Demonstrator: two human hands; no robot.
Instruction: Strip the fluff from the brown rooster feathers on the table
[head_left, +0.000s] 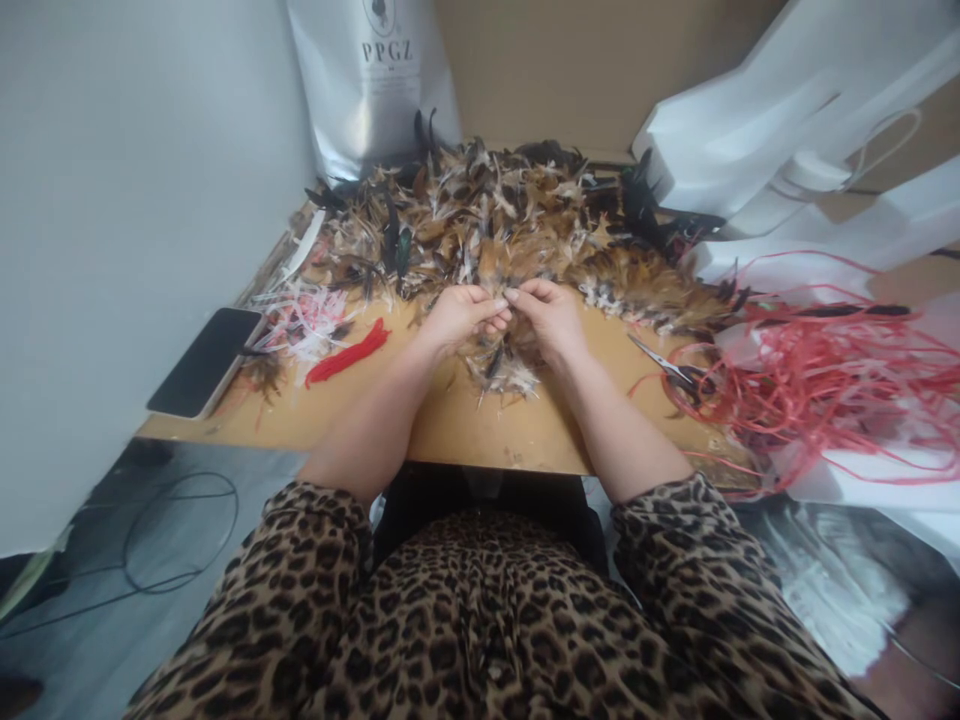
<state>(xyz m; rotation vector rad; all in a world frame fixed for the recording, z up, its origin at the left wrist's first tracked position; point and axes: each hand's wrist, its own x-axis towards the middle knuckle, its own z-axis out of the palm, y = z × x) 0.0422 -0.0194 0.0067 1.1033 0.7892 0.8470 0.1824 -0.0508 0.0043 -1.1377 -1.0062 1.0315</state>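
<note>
Grey panelling (135, 200) rises beyond the left edge of a wooden bench (480, 425), with a brown board (600, 70) behind its back edge and a silver bag (375, 95) standing at the back left corner. Feathers lie in a broad heap (442, 205) along the back, and a denser brown row (660, 285) runs toward the right edge. Midway along the front half, the left hand (466, 315) and right hand (551, 315) meet almost tip to tip, thumb and forefinger of each pinched at what seems to be the base of a brown feather tuft (496, 262); the exact grip is too small to make out. A small pale clump (506, 372) lies below them, nearer the front edge. Red thread (346, 353) and a phone (206, 362) lie toward the front left corner, scissors (664, 366) and tangled red strands (840, 370) by the right edge. My judgement is that fine fingertip work on the feathers is in hand; the next move calls for a light, steady pinch, with the tips kept close together.
</note>
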